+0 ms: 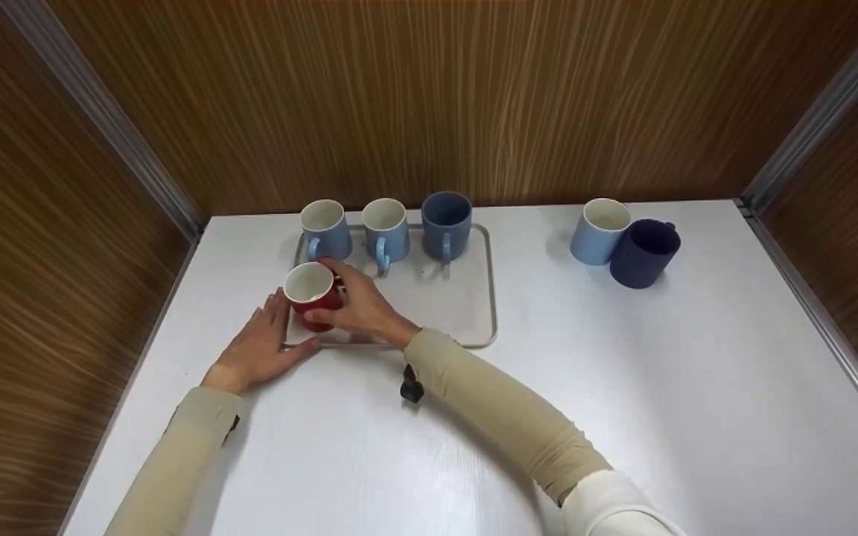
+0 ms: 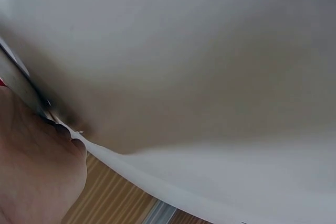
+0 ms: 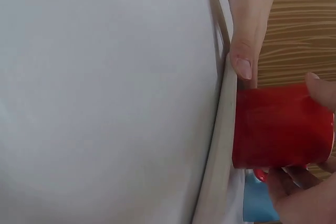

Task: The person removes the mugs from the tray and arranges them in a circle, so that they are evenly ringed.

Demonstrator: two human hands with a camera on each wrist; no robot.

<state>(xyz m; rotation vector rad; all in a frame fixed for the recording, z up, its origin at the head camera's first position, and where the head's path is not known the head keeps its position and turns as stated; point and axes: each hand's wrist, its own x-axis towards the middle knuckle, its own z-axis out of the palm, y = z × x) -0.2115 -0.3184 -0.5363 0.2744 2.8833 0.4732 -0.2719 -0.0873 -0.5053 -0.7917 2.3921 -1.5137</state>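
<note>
Red mug: The red mug, white inside, stands upright at the near left corner of the tray, in the right hand's grip. Whether its base bears fully on the tray cannot be told, because the rim hides it in the right wrist view.
Right hand: The right hand is closed around the red mug, thumb on the near side, fingers at the far side by the handle.
Left hand: The left hand holds nothing in its grasp. Its fingers lie extended along the tray's left edge and its thumb spreads wide along the near edge, with the corner between them.
Tray: A pale, rimmed tray lies on the white table.
Mugs along the tray's far side: From left to right, a light blue mug, a second light blue mug and a slate blue mug, all upright, handles toward the person.
Mugs off the tray: To the right, well apart from it, a third light blue mug stands close beside a navy mug.
Sleeves: Both forearms wear beige sleeves.
Backdrop: A wood-grain panel rises behind the table.
</note>
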